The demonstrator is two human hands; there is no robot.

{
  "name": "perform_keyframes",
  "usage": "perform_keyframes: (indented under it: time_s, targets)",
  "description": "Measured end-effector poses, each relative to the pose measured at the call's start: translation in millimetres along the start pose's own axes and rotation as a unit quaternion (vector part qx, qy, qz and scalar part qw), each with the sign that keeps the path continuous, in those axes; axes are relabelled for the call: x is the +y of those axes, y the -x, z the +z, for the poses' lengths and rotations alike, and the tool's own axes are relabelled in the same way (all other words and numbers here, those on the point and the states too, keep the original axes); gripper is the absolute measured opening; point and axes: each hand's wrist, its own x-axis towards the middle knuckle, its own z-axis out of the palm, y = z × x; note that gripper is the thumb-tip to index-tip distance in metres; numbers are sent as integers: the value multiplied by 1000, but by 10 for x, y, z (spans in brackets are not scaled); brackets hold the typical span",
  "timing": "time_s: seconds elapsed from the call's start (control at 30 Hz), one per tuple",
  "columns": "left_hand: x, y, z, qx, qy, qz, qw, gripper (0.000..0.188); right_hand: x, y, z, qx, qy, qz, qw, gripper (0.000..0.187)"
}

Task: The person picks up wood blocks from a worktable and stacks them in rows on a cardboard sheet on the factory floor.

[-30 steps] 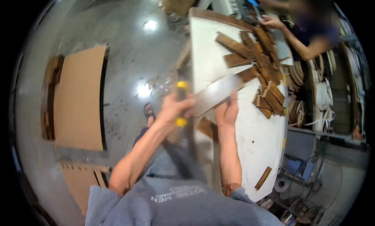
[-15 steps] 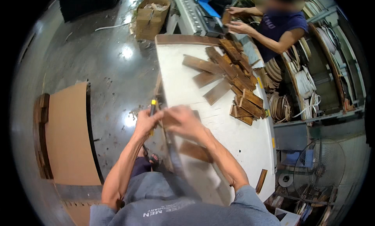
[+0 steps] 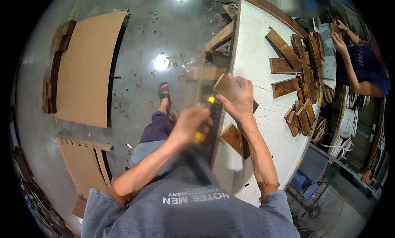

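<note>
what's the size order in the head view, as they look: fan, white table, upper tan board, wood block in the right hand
1. white table
2. upper tan board
3. fan
4. wood block, partly covered by the right hand

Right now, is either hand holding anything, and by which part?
Left hand: a yellow-ended tool, apparently around its middle. Right hand: a wooden block, by its sides.
</note>
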Motion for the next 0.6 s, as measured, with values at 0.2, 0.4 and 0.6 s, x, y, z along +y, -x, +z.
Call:
perform_keyframes:
  time_s: [0.2, 0.4, 0.6]
  targets:
    - [-23, -92, 103, 18, 15, -27, 999, 36, 56, -9, 21, 8, 9, -5, 1000, 76]
    - [78, -102, 122, 22, -16, -32, 999, 35, 66, -16, 41, 7, 2, 6, 1000, 79]
    - [23, -174, 18, 2, -5, -39, 999, 32, 123, 2, 82, 0, -3, 4, 1000, 78]
